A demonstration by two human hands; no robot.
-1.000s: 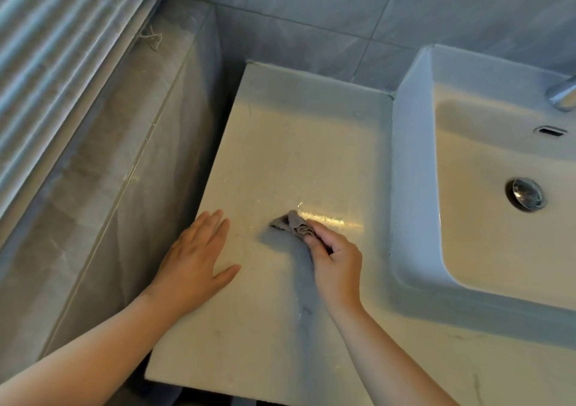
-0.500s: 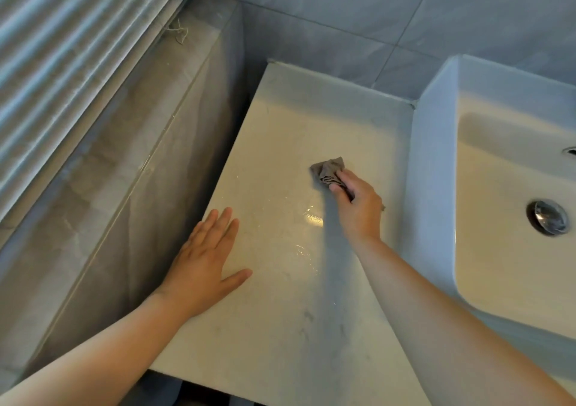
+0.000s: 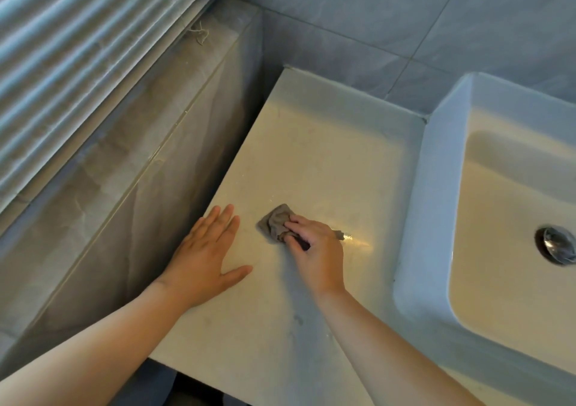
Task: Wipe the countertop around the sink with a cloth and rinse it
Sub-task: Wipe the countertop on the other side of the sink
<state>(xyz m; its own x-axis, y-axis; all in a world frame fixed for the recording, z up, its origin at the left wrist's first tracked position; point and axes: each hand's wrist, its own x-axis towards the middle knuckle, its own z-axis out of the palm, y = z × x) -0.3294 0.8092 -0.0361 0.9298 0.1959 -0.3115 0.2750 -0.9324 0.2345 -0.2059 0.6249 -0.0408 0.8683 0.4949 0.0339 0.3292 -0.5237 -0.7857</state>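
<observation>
A small grey cloth [image 3: 276, 221] was held crumpled on the pale countertop [image 3: 327, 162], in the stretch left of the sink [image 3: 417, 218] and nearer the front edge than the back wall. It was gripped by the right hand [image 3: 318, 249], whose fingers were curled over its right part and pressed it down onto the surface; the left part of the cloth was left uncovered and bunched in folds. A short dark tail of fabric was seen poking out on the far side of that hand.

The left hand [image 3: 205, 256] was laid palm down on the countertop close to its left edge, with 4 fingers straight and held together and the thumb spread out toward the right. Nothing was held in it. Its fingertips were placed just beside the cloth, with a narrow strip of bare surface kept between them.

A bright streak of reflected light [image 3: 358, 242] was seen on the countertop just right of the right hand, between it and the sink wall. A few faint grey smudges [image 3: 297, 318] were visible on the surface between the 2 forearms.

The sink, a white rectangular basin, was set on the countertop at the right, and 1 metal drain plug [image 3: 556, 248] was seen in its bottom. Grey marbled wall tiles [image 3: 374, 16] were seen behind. To the left, a higher tiled ledge [image 3: 124, 162] was seen alongside the countertop, with a slatted blind [image 3: 78, 47] above it and a tangled cord [image 3: 199, 33] lying on the ledge.
</observation>
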